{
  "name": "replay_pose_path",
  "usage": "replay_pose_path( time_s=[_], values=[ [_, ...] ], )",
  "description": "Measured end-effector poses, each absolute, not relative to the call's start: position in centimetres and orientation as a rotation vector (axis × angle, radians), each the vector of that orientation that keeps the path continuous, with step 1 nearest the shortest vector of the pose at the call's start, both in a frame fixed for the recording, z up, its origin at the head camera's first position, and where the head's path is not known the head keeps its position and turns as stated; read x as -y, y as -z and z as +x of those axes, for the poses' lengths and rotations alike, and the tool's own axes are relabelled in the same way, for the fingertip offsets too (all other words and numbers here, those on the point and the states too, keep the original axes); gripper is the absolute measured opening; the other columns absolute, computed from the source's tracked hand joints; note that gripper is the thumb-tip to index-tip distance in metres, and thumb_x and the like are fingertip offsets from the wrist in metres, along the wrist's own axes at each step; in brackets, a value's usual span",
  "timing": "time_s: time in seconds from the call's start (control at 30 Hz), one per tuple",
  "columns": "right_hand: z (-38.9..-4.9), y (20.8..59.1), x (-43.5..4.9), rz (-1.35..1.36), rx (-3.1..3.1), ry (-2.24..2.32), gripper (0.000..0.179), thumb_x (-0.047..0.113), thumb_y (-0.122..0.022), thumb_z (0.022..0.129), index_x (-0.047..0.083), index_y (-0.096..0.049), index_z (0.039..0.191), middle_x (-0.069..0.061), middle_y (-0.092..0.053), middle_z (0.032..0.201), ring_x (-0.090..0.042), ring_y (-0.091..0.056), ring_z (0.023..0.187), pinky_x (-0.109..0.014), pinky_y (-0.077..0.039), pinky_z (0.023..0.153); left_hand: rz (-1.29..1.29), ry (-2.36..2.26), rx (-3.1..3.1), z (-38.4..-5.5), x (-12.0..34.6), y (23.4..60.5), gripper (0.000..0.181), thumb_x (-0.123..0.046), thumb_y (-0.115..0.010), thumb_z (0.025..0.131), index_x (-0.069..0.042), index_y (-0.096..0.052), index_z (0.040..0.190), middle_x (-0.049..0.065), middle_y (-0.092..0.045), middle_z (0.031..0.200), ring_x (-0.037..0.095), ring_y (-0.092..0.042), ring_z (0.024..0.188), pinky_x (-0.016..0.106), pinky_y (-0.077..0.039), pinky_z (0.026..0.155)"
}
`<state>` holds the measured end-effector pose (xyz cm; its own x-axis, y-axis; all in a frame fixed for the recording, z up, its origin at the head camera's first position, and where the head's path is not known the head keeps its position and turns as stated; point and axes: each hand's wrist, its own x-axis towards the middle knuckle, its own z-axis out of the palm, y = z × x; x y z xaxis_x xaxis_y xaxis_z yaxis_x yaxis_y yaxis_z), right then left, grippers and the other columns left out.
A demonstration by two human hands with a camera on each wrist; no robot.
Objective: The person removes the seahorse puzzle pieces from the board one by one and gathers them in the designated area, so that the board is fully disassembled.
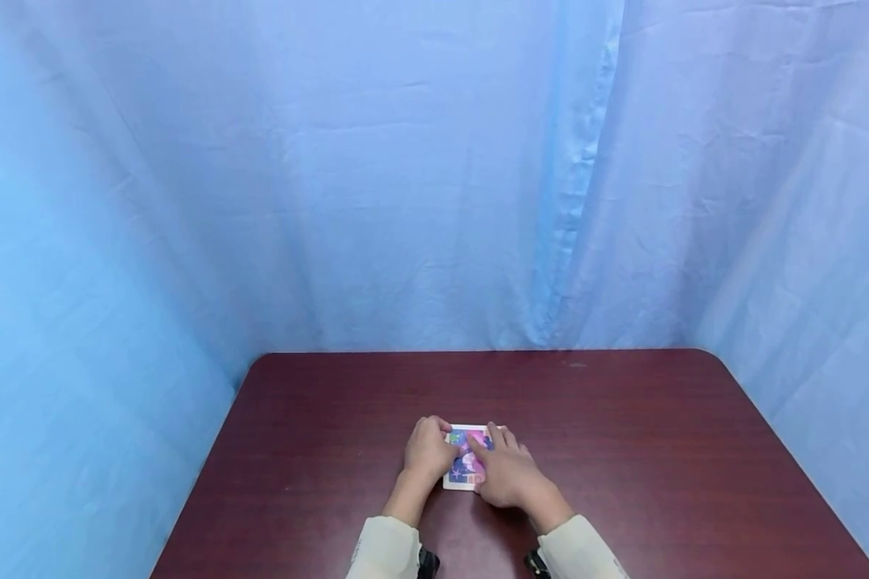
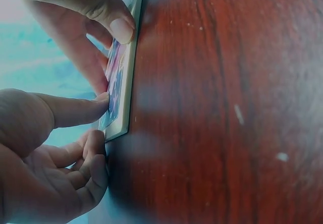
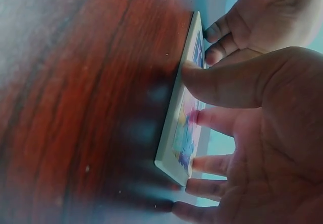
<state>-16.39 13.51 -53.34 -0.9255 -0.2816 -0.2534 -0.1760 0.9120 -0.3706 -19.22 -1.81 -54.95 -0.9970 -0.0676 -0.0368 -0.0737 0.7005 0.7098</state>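
A small flat board (image 1: 461, 486) with a white border and a colourful pink, blue and purple picture lies on the table. At its left edge, my left hand (image 1: 427, 450) holds it, the thumb on the picture and the other fingers curled against the side. My right hand (image 1: 510, 474) lies over the right part, fingers fairly straight. In the right wrist view the right thumb (image 3: 222, 85) touches the near border, the index fingertip (image 3: 202, 117) rests on the picture and other fingers reach the far right corner. Part of the picture is hidden under this hand.
The dark red-brown wooden table (image 1: 623, 434) has rounded far corners. Pale blue curtains (image 1: 405, 177) hang behind it and along both sides. Small pale specks (image 2: 282, 157) mark the tabletop. Light sleeves (image 1: 387, 547) and dark wrist bands show at the bottom.
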Motion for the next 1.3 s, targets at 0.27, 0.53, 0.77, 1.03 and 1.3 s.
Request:
replay_pose_path(
  time_s=[0.27, 0.53, 0.77, 1.03, 1.3],
  values=[
    [-16.5, 53.0, -13.3, -0.359, -2.793, 0.469, 0.072, 0.017, -0.073, 0.086, 0.015, -0.053, 0.155, -0.027, -0.034, 0.168, -0.049, -0.031, 0.156, -0.069, -0.033, 0.121, -0.141, -1.232, -2.880, -19.6, 2.1, 54.8, 0.029, -0.005, -0.086, 0.076, -0.002, -0.071, 0.100, 0.008, -0.063, 0.091, 0.020, -0.061, 0.081, 0.039, -0.054, 0.081],
    [-16.4, 52.8, -13.4, -0.365, -2.804, 0.496, 0.072, 0.017, -0.077, 0.084, 0.013, -0.056, 0.153, -0.028, -0.037, 0.166, -0.049, -0.034, 0.154, -0.068, -0.035, 0.119, -0.112, -1.258, -2.904, -19.6, 2.1, 54.6, 0.015, -0.007, -0.079, 0.084, -0.006, -0.068, 0.095, 0.002, -0.067, 0.080, 0.016, -0.061, 0.074, 0.037, -0.051, 0.073],
    [-16.4, 52.8, -13.3, -0.375, -2.825, 0.494, 0.071, 0.017, -0.078, 0.082, 0.013, -0.059, 0.151, -0.028, -0.039, 0.164, -0.049, -0.036, 0.153, -0.068, -0.036, 0.118, -0.111, -1.256, -2.930, -19.9, 2.7, 54.4, 0.007, -0.010, -0.075, 0.089, -0.009, -0.069, 0.093, 0.000, -0.069, 0.079, 0.015, -0.062, 0.071, 0.037, -0.050, 0.068],
    [-16.3, 53.1, -13.4, -0.372, -2.819, 0.506, 0.070, 0.017, -0.077, 0.083, 0.013, -0.058, 0.151, -0.027, -0.039, 0.165, -0.048, -0.035, 0.154, -0.067, -0.035, 0.120, -0.191, -1.223, -2.910, -19.6, 4.9, 53.7, 0.005, -0.016, -0.075, 0.090, -0.013, -0.072, 0.087, -0.004, -0.071, 0.078, 0.011, -0.061, 0.070, 0.035, -0.048, 0.066],
    [-16.4, 53.1, -13.9, -0.367, -2.801, 0.515, 0.071, 0.019, -0.080, 0.084, 0.015, -0.058, 0.151, -0.027, -0.037, 0.166, -0.049, -0.033, 0.154, -0.068, -0.033, 0.120, -0.303, -1.165, -2.889, -19.7, 8.2, 53.1, 0.008, -0.021, -0.075, 0.093, -0.015, -0.073, 0.088, -0.002, -0.072, 0.079, 0.014, -0.061, 0.069, 0.035, -0.046, 0.064]
  ],
)
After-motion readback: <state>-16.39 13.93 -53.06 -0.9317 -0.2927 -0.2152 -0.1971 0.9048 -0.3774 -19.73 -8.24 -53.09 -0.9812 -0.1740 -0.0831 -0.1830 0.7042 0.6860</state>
